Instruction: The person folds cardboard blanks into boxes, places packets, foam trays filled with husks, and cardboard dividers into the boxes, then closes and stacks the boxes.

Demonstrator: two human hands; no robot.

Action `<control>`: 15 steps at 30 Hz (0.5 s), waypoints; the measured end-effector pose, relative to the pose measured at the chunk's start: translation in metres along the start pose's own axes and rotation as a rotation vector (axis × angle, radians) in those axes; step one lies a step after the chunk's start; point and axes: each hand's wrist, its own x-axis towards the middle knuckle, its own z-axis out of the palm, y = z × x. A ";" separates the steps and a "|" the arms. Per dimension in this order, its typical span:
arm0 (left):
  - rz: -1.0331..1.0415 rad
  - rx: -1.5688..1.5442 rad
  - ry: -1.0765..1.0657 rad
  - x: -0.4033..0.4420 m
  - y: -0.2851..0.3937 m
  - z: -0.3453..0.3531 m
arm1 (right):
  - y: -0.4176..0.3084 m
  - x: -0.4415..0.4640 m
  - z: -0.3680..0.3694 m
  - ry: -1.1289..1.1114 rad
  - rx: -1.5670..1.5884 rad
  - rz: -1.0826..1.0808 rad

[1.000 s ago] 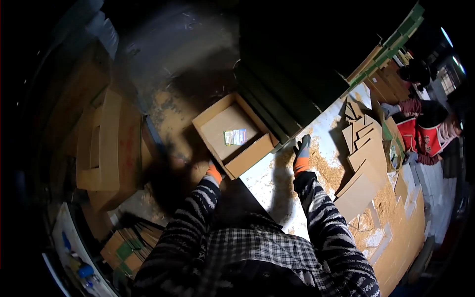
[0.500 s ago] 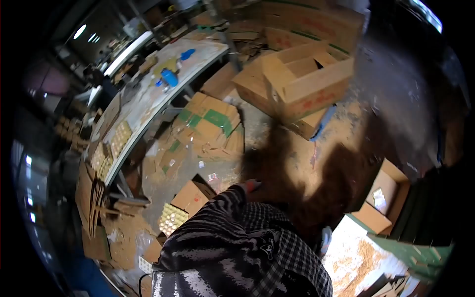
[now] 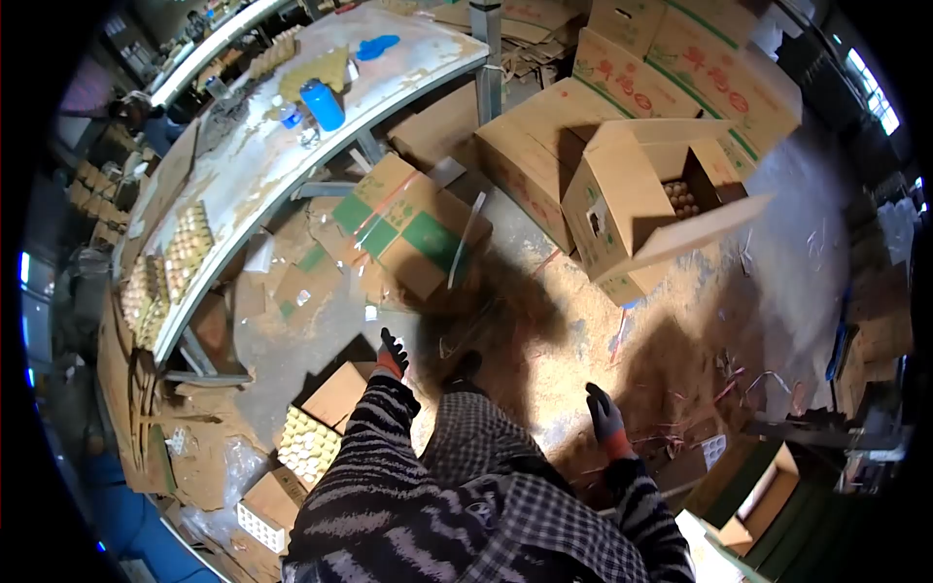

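Observation:
My left hand (image 3: 392, 354), in a dark glove with an orange cuff, hangs over the floor with its fingers stretched out and nothing in it. Nearest to it is an open carton (image 3: 332, 396) with an egg tray (image 3: 309, 445) beside it. My right hand (image 3: 605, 418), gloved in grey with an orange cuff, hangs over the floor, fingers extended and holding nothing. Ahead of it stands a large open cardboard box (image 3: 622, 209) with eggs (image 3: 682, 197) inside. A closed cardboard box with green tape (image 3: 413, 228) lies ahead of my left hand.
Along the left runs a long white table (image 3: 258, 165) with a blue bottle (image 3: 322, 105) and stacked egg trays (image 3: 187, 248). Stacked cartons (image 3: 671, 73) stand at the back. At lower right is another open box (image 3: 768, 496). Straps and debris (image 3: 734, 384) litter the floor.
My view has shifted, and the large open box now appears further right, with its eggs visible. Both hands now show plainly, apart at either side of my body; earlier they were mostly hidden or blurred.

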 end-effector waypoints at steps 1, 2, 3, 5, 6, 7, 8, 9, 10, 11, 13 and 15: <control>-0.026 -0.053 0.014 0.009 0.010 0.010 | 0.002 0.047 0.017 -0.018 0.160 0.095; -0.050 -0.093 0.004 0.037 0.013 0.010 | 0.004 0.093 0.034 -0.035 0.321 0.196; -0.060 -0.176 0.013 0.064 0.013 0.008 | 0.006 0.141 0.051 -0.084 0.393 0.281; -0.050 -0.235 0.044 0.096 0.022 0.017 | 0.025 0.235 0.091 -0.118 0.584 0.323; -0.066 -0.239 0.064 0.105 0.030 0.022 | 0.016 0.278 0.110 -0.118 0.634 0.394; -0.053 -0.281 0.081 0.109 0.038 0.030 | 0.023 0.326 0.130 -0.150 0.649 0.443; -0.034 -0.325 0.101 0.117 0.046 0.036 | 0.031 0.370 0.151 -0.179 0.611 0.421; -0.060 -0.392 0.140 0.128 0.050 0.038 | 0.016 0.407 0.163 -0.216 0.596 0.424; -0.073 -0.419 0.219 0.144 0.050 0.040 | 0.010 0.439 0.181 -0.172 0.610 0.395; -0.088 -0.446 0.298 0.159 0.046 0.040 | -0.008 0.465 0.192 -0.147 0.561 0.412; -0.089 -0.487 0.240 0.171 0.039 0.035 | -0.011 0.509 0.219 -0.147 0.533 0.317; -0.091 -0.522 0.183 0.180 0.034 0.030 | -0.002 0.543 0.237 -0.214 0.588 0.616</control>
